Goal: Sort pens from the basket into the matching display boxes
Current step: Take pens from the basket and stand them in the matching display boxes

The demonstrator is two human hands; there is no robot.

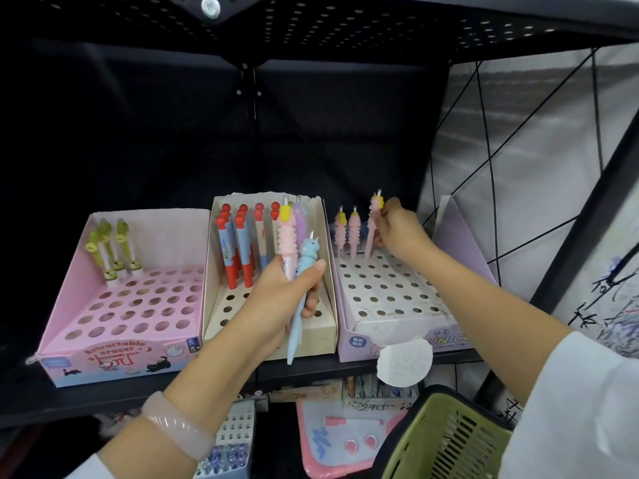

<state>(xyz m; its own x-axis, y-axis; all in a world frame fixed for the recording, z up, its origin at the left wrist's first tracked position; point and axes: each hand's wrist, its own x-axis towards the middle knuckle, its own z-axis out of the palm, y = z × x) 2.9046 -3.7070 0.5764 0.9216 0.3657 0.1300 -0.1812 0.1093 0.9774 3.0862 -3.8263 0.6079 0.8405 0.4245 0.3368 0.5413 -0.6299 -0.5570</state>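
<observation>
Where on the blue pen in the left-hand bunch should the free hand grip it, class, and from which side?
Grip the blue pen by its smooth lower barrel, coming from below. That tapered end hangs clear under the left hand, while its animal-shaped top is wedged beside the pink pen and covered by fingers. Probably draw it downwards.
</observation>
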